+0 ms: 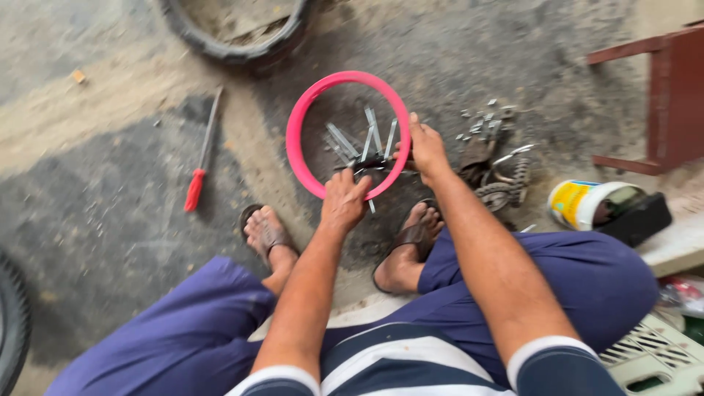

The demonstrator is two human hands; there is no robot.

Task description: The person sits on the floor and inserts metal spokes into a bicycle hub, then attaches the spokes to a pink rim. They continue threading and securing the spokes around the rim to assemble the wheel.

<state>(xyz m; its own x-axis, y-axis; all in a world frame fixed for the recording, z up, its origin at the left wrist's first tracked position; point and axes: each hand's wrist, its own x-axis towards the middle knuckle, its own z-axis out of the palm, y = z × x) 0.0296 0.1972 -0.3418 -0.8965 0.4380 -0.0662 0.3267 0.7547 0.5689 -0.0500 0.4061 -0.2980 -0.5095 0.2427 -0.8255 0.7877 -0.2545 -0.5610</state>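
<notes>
Both forearms lead to the left hand point(343, 199) and right hand point(425, 147), fingers clamped on a pink rim point(299, 125) (spokes blurred).

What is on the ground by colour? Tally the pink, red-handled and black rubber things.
Pink: 1, the rim that both hands, left hand and right hand, grip
Red-handled: 1, the screwdriver
Black rubber: 2, tyre at top, tyre at left edge
Total: 4

glossy pink rim point(297, 125), seemingly metal spokes point(343, 139), rough concrete floor point(95, 132)
</notes>
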